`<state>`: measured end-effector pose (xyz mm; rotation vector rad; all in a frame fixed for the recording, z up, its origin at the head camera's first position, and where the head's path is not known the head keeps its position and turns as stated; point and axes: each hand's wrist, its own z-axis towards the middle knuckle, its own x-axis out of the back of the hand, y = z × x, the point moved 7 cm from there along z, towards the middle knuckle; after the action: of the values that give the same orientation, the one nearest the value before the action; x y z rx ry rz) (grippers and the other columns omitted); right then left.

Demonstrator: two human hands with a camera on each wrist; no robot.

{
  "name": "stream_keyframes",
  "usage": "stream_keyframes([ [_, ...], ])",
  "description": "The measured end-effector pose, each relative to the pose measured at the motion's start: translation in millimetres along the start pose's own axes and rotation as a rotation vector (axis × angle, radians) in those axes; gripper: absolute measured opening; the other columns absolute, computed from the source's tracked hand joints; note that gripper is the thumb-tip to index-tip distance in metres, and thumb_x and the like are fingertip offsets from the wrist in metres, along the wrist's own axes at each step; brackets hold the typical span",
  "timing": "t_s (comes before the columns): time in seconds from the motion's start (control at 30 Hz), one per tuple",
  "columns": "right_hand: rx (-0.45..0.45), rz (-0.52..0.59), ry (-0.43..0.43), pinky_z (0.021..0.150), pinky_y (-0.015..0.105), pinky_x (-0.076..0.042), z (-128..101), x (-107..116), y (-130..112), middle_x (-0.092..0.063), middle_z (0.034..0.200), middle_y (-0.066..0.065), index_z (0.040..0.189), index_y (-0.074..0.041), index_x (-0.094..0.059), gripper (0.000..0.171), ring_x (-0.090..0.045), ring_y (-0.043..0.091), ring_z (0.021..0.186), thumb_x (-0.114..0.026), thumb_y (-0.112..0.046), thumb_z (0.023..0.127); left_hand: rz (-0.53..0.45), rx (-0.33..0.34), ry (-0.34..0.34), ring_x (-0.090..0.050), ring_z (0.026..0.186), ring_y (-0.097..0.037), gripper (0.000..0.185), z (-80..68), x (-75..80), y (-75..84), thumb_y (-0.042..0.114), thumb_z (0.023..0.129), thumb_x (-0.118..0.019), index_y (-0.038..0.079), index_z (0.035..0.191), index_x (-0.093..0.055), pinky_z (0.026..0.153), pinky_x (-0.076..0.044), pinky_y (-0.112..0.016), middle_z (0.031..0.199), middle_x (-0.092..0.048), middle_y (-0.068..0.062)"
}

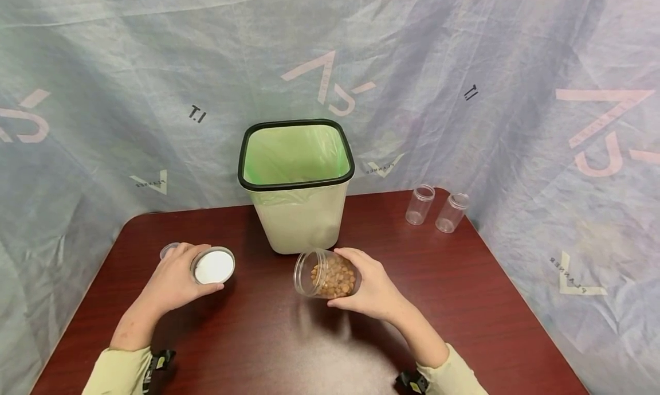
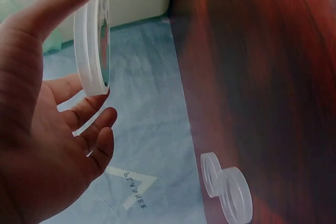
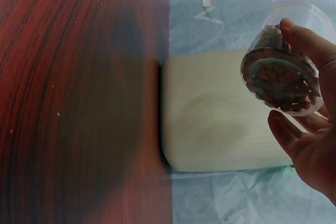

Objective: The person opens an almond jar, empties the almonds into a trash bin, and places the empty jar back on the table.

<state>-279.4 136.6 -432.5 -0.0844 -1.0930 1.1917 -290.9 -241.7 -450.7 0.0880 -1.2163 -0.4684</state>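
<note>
My left hand [image 1: 177, 277] holds a round jar lid [image 1: 214, 267] by its rim, a white disc inside facing the head camera. The left wrist view shows the thumb on one edge of the lid [image 2: 92, 40] and fingers at the other. My right hand [image 1: 373, 286] grips a clear plastic jar [image 1: 307, 273] tipped onto its side above the table, its uncovered mouth facing left. Small brown pieces [image 1: 335, 277], like kibble, lie in it toward the base. The right wrist view shows the base of the jar [image 3: 281, 82]. The lid and jar are apart.
A cream trash bin [image 1: 301, 220] with a black rim and green liner stands at the back middle. Two clear jars [image 1: 420, 204] [image 1: 452, 212] stand at the back right. Two lids [image 2: 211, 174] [image 2: 236, 195] lie on the dark red table [image 1: 247, 337]. Printed cloth hangs around it.
</note>
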Motion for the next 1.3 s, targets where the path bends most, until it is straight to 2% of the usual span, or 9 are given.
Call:
stream_keyframes([
  [0.13,-0.003,-0.004,0.003,0.096,0.034,-0.045,0,0,1,-0.054,0.131,-0.005,0.135,-0.019,-0.053,0.093,-0.053,0.012,0.117,-0.096,-0.035,0.054,-0.016,0.006,-0.006,-0.045,0.105,-0.039,0.089,1.1,0.5,-9.6,0.055,0.057,-0.09,0.004,0.124,-0.062,0.083,-0.038,-0.057,0.106,-0.057,-0.014],
  [0.27,-0.012,0.003,-0.001,0.096,0.034,-0.045,1,-1,1,-0.054,0.131,-0.006,0.134,-0.017,-0.054,0.093,-0.053,0.011,0.117,-0.096,-0.035,0.054,-0.031,0.033,-0.025,-0.044,0.105,-0.039,0.089,2.0,-1.7,-19.9,0.055,0.057,-0.089,0.005,0.125,-0.061,0.08,-0.039,-0.059,0.108,-0.057,-0.015],
  [0.57,-0.032,0.003,-0.009,0.096,0.034,-0.045,1,-2,3,-0.054,0.131,-0.007,0.134,-0.015,-0.054,0.092,-0.053,0.011,0.117,-0.096,-0.035,0.054,-0.042,0.071,-0.037,-0.043,0.101,-0.039,0.086,1.6,-5.4,-38.1,0.044,0.058,-0.093,0.006,0.127,-0.059,0.077,-0.033,-0.057,0.112,-0.053,-0.017],
  [0.83,-0.035,0.001,-0.01,0.097,0.035,-0.044,1,-2,4,-0.054,0.131,-0.006,0.135,-0.018,-0.053,0.093,-0.052,0.011,0.118,-0.096,-0.036,0.055,-0.037,0.085,-0.06,-0.041,0.103,-0.042,0.087,2.8,-9.1,-48.3,0.045,0.059,-0.092,0.006,0.129,-0.058,0.075,-0.029,-0.057,0.115,-0.051,-0.019],
  [1.07,-0.039,0.013,-0.014,0.097,0.035,-0.045,1,-3,4,-0.054,0.131,-0.006,0.135,-0.016,-0.053,0.093,-0.052,0.011,0.117,-0.096,-0.035,0.055,-0.017,0.109,-0.072,-0.038,0.102,-0.043,0.087,4.1,-10.6,-56.3,0.047,0.059,-0.091,0.009,0.13,-0.058,0.069,-0.025,-0.055,0.115,-0.053,-0.021],
  [1.3,-0.033,0.005,-0.005,0.096,0.035,-0.045,0,-3,4,-0.054,0.131,-0.006,0.135,-0.017,-0.053,0.093,-0.053,0.012,0.117,-0.096,-0.035,0.055,-0.003,0.116,-0.138,-0.038,0.104,-0.045,0.088,7.7,-16.5,-64.7,0.047,0.06,-0.09,0.01,0.132,-0.057,0.07,-0.026,-0.056,0.118,-0.052,-0.024],
])
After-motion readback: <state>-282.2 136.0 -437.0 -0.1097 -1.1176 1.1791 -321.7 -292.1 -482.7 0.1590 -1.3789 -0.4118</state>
